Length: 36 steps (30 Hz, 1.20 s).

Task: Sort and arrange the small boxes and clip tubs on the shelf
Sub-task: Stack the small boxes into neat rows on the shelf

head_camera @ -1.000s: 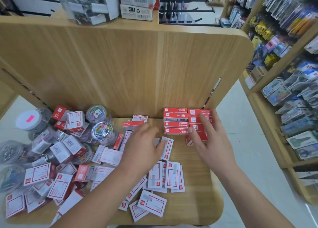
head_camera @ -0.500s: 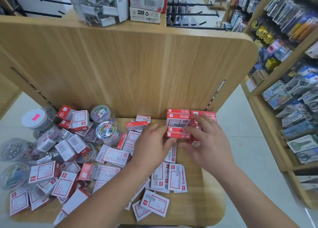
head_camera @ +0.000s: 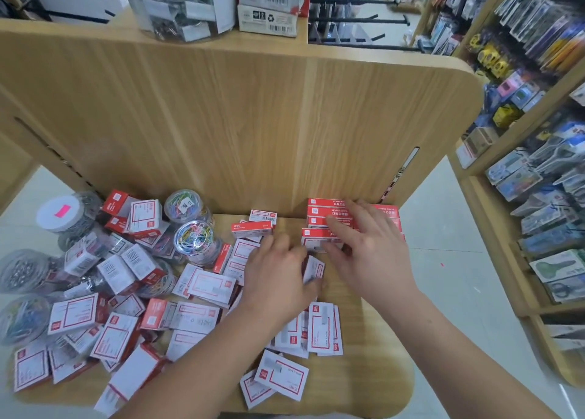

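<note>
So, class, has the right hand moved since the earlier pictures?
Yes. The right hand has slid left across the red box stack, away from the back panel's slot.

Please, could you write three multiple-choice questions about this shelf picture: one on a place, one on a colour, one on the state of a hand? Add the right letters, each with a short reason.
1. Where is the neat stack of red boxes?
A. At the back right of the shelf, against the wooden panel
B. At the front left edge
C. On top of the unit

2. What colour is the sticker on the white-lidded tub?
A. Green
B. Pink
C. Blue

3. How is the right hand?
A. Curled round a clip tub
B. Hanging away from everything
C. Fingers spread, lying on the red stack

Answers: 1 A, the stack stands right against the panel; 2 B, a pink patch shows on the lid; 3 C, straight fingers lie across the boxes.
</note>
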{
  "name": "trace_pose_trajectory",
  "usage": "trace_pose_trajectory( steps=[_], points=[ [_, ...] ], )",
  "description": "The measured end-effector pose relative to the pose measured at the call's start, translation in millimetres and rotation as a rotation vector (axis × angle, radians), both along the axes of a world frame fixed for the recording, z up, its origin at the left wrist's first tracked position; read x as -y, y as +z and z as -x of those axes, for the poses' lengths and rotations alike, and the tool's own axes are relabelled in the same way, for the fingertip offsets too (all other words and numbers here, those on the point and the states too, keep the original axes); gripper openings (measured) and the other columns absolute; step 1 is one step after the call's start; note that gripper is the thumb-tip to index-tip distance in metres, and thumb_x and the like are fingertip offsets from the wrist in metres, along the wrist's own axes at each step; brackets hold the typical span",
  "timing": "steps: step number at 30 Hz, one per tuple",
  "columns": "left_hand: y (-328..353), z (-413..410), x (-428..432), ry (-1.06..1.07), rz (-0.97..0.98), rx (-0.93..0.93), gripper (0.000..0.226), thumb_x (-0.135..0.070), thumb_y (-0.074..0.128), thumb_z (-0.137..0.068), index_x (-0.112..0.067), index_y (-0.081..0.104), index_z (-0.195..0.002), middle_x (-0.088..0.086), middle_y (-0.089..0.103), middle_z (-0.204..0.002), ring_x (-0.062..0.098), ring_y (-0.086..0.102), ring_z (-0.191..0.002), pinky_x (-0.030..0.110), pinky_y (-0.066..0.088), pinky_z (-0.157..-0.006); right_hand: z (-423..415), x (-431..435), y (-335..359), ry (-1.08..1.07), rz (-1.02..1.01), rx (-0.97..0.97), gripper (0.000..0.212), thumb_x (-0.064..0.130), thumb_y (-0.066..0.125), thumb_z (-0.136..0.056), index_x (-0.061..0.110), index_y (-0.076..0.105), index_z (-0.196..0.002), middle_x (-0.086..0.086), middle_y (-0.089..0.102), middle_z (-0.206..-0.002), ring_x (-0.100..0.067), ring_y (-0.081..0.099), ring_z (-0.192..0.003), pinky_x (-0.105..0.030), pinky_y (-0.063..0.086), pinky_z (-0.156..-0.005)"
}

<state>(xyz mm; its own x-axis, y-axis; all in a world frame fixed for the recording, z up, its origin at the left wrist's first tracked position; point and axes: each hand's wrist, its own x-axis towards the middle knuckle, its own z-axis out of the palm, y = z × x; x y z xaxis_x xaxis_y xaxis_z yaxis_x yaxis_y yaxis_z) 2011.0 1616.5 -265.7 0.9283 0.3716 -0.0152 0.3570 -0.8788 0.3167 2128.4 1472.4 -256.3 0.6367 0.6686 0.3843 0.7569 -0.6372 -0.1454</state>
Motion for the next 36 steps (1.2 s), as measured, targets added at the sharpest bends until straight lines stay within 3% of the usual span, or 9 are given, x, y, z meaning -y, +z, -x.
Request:
trace_pose_trajectory(
  steps=[3, 6, 10, 15, 18, 23, 29, 32, 36],
  points=[
    [2, 11, -12, -0.008, 0.123, 0.037, 0.040, -0.063, 0.069, -0.078, -0.037, 0.070, -0.107, -0.013, 0.058, -0.105, 0.014, 0.047, -0.110, 0.034, 0.047, -0.088, -2, 1, -1, 0.021, -0.033, 0.026, 0.037, 0.048, 0.067, -0.090, 0.028, 0.074, -0.120, -0.013, 0.064, -0.136, -0.037, 0.058, -0.126, -0.051, 0.049, -0.101],
    [4, 19, -25, 0.097, 0.355, 0.128, 0.022, -0.047, 0.079, -0.078, -0.032, 0.063, -0.078, -0.015, 0.061, -0.080, 0.008, 0.055, -0.085, 0.036, 0.052, -0.073, -4, 2, -6, 0.087, -0.050, 0.061, 0.028, 0.029, 0.078, -0.087, 0.027, 0.077, -0.115, -0.012, 0.066, -0.133, -0.038, 0.059, -0.124, -0.055, 0.049, -0.099],
    [8, 22, -37, 0.213, 0.518, 0.223, 0.022, -0.042, 0.080, -0.083, -0.031, 0.061, -0.079, -0.016, 0.057, -0.062, 0.008, 0.050, -0.055, 0.037, 0.050, -0.056, -1, 6, -8, 0.077, -0.087, 0.078, 0.027, 0.020, 0.084, -0.082, 0.025, 0.079, -0.108, -0.010, 0.070, -0.127, -0.037, 0.062, -0.118, -0.054, 0.049, -0.098],
    [17, 20, -40, 0.196, 0.498, 0.271, 0.020, -0.046, 0.076, -0.086, -0.032, 0.062, -0.082, -0.012, 0.059, -0.065, 0.011, 0.051, -0.056, 0.038, 0.049, -0.055, 0, 4, -4, 0.072, -0.120, 0.094, 0.022, 0.022, 0.082, -0.084, 0.022, 0.079, -0.106, -0.009, 0.070, -0.123, -0.035, 0.063, -0.114, -0.052, 0.051, -0.096],
    [20, 18, -42, 0.162, 0.429, 0.247, 0.023, -0.051, 0.071, -0.089, -0.032, 0.060, -0.084, -0.014, 0.057, -0.063, 0.011, 0.051, -0.056, 0.030, 0.041, -0.051, 0, 4, -3, 0.072, -0.123, 0.085, 0.024, 0.028, 0.075, -0.089, 0.020, 0.076, -0.111, -0.007, 0.070, -0.125, -0.035, 0.063, -0.115, -0.052, 0.050, -0.098],
    [30, 14, -44, 0.148, 0.335, 0.201, 0.024, -0.055, 0.064, -0.093, -0.032, 0.057, -0.090, -0.007, 0.059, -0.066, 0.008, 0.057, -0.066, 0.031, 0.045, -0.055, 1, 3, -6, 0.061, -0.140, 0.087, 0.024, 0.027, 0.077, -0.088, 0.019, 0.077, -0.111, -0.007, 0.070, -0.124, -0.034, 0.063, -0.116, -0.052, 0.050, -0.098],
    [27, 12, -50, 0.118, 0.424, 0.165, 0.012, -0.042, 0.068, -0.095, -0.031, 0.066, -0.099, -0.015, 0.068, -0.080, 0.003, 0.061, -0.074, 0.032, 0.051, -0.063, 0, -1, -7, 0.067, -0.148, 0.105, 0.015, 0.031, 0.074, -0.089, 0.021, 0.079, -0.100, -0.008, 0.072, -0.119, -0.036, 0.065, -0.110, -0.051, 0.052, -0.093],
    [26, 11, -55, 0.087, 0.445, 0.115, 0.010, -0.031, 0.065, -0.096, -0.033, 0.068, -0.106, -0.019, 0.067, -0.090, -0.002, 0.061, -0.079, 0.023, 0.049, -0.066, 1, -2, -5, 0.063, -0.163, 0.097, 0.019, 0.033, 0.073, -0.091, 0.019, 0.078, -0.104, -0.006, 0.071, -0.119, -0.034, 0.064, -0.111, -0.050, 0.051, -0.094],
    [28, 11, -61, 0.149, 0.594, 0.182, 0.016, -0.023, 0.063, -0.095, -0.036, 0.067, -0.103, -0.025, 0.072, -0.092, -0.002, 0.068, -0.088, 0.031, 0.058, -0.082, 2, 3, -3, 0.054, -0.152, 0.069, 0.028, 0.032, 0.080, -0.088, 0.017, 0.076, -0.111, -0.005, 0.070, -0.121, -0.031, 0.061, -0.115, -0.049, 0.050, -0.098]
  ],
)
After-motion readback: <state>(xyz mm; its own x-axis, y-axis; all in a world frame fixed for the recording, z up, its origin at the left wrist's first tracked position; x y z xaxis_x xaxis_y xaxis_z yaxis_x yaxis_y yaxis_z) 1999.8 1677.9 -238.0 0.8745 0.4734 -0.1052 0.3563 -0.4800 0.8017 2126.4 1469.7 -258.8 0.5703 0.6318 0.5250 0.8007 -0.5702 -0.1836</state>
